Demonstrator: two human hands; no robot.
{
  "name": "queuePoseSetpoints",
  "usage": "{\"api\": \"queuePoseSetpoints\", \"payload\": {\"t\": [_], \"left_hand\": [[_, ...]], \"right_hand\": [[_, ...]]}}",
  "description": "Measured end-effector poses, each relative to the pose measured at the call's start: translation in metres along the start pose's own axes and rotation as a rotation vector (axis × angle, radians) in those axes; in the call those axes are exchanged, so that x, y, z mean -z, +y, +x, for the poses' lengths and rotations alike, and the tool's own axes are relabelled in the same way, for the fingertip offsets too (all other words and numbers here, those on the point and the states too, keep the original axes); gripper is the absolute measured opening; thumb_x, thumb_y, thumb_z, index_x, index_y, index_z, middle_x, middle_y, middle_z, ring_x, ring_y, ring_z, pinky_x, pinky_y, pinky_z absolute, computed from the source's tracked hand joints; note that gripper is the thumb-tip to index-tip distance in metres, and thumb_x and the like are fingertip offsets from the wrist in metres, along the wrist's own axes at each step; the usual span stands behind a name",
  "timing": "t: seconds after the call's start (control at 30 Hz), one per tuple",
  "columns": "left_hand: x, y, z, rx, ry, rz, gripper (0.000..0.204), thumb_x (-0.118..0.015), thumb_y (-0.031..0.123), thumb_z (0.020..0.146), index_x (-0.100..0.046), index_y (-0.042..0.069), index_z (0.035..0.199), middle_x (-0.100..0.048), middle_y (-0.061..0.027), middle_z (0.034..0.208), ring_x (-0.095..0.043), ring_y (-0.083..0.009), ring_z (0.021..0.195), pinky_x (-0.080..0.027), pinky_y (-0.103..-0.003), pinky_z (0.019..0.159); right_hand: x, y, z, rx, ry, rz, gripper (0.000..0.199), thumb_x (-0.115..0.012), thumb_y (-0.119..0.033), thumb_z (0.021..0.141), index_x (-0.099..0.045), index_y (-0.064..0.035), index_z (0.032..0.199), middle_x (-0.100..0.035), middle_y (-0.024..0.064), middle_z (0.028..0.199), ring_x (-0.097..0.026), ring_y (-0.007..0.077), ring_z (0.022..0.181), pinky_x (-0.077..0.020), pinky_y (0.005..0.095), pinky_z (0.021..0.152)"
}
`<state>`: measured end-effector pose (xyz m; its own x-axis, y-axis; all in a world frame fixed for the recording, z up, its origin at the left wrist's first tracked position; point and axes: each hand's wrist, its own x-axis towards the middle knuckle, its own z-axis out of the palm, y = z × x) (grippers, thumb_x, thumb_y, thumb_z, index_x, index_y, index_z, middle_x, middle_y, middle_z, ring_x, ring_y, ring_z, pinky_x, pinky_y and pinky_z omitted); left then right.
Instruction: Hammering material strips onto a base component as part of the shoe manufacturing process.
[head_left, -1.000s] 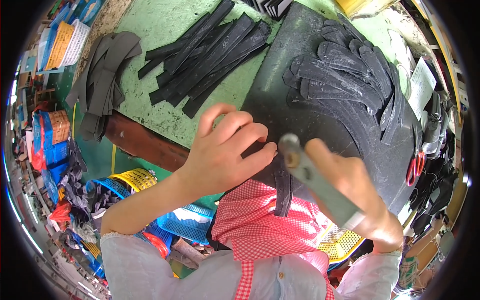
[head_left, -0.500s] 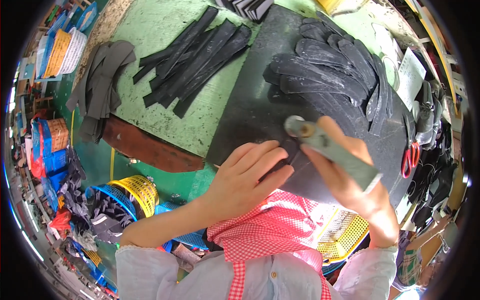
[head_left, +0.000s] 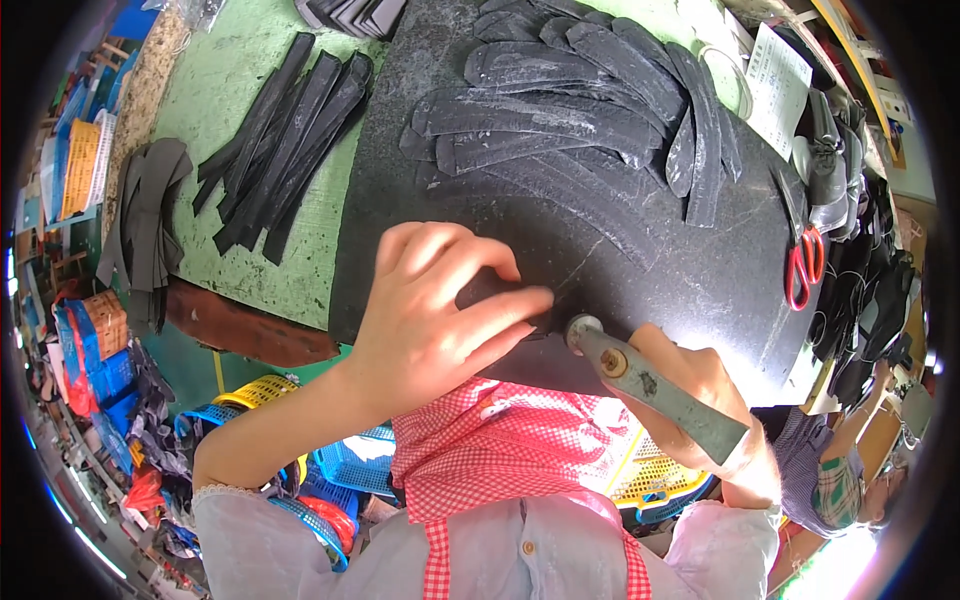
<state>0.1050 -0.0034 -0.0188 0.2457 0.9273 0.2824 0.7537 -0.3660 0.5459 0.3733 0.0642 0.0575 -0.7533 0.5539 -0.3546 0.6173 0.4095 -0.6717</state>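
My left hand (head_left: 425,305) is over the near part of a black board (head_left: 650,280). Its bent fingers close on a black strip (head_left: 542,322) that is mostly hidden beneath them. Right of those fingertips, my right hand (head_left: 690,375) grips a hammer (head_left: 665,395), mostly hiding its handle. The round face of its metal head points at the left fingertips, a short gap away. Beyond both hands, a pile of black rounded strips (head_left: 570,120) with whitish smears lies on the board. Red-handled scissors (head_left: 805,265) rest at its right edge.
On the green tabletop (head_left: 310,215), long black strips (head_left: 285,150) lie left of the board. Grey strips (head_left: 148,220) hang over the table's left edge. A paper sheet (head_left: 778,88) lies back right. Baskets stand below, including a yellow one (head_left: 655,475). Another person's patterned sleeve (head_left: 838,490) shows lower right.
The whole view has shifted, so the table things appear farther left and higher. The hammer has come nearer to my body, beside my left fingertips. My left fingers are more bent.
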Motion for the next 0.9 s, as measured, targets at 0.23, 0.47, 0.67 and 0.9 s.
{"api": "queuePoseSetpoints", "payload": {"t": [0.23, 0.47, 0.67, 0.9], "left_hand": [[-0.005, 0.001, -0.004, -0.03, -0.013, -0.089, 0.043, -0.088, 0.019, 0.072, -0.081, 0.019, 0.115, -0.065, -0.0014, 0.113, -0.059, -0.0275, 0.106, -0.048, -0.046, 0.095], [0.011, 0.017, 0.005, 0.093, -0.125, 0.018, 0.034, -0.09, 0.016, 0.071, -0.082, 0.018, 0.103, -0.062, 0.0021, 0.097, -0.056, -0.023, 0.092, -0.044, -0.039, 0.082], [0.004, 0.003, 0.004, 0.055, -0.056, -0.134, 0.03, -0.09, 0.015, 0.069, -0.083, 0.019, 0.098, -0.064, 0.0037, 0.097, -0.058, -0.0224, 0.093, -0.044, -0.04, 0.085], [-0.002, 0.003, -0.008, -0.156, 0.053, 0.082, 0.032, -0.082, 0.017, 0.07, -0.083, 0.02, 0.102, -0.066, 0.0039, 0.098, -0.059, -0.0212, 0.094, -0.047, -0.043, 0.085]], "right_hand": [[-0.002, -0.015, 0.014, 0.078, -0.092, 0.001, 0.022, -0.065, -0.014, 0.096, -0.05, -0.0019, 0.106, -0.065, 0.0175, 0.075, -0.073, 0.039, 0.074, -0.0567, 0.0489, 0.061], [-0.015, -0.01, 0.01, 0.102, -0.063, -0.052, 0.017, -0.062, -0.003, 0.096, -0.05, -0.0013, 0.109, -0.067, 0.0182, 0.081, -0.073, 0.0387, 0.076, -0.0577, 0.0488, 0.062], [-0.016, -0.012, 0.007, 0.03, -0.076, -0.008, 0.023, -0.066, -0.006, 0.094, -0.049, -0.0016, 0.11, -0.068, 0.0194, 0.082, -0.074, 0.0393, 0.079, -0.058, 0.0485, 0.064], [-0.005, -0.01, 0.008, 0.093, 0.002, -0.117, 0.022, -0.067, -0.008, 0.094, -0.051, -0.0024, 0.108, -0.064, 0.0185, 0.079, -0.072, 0.0401, 0.073, -0.0565, 0.048, 0.06]]}}
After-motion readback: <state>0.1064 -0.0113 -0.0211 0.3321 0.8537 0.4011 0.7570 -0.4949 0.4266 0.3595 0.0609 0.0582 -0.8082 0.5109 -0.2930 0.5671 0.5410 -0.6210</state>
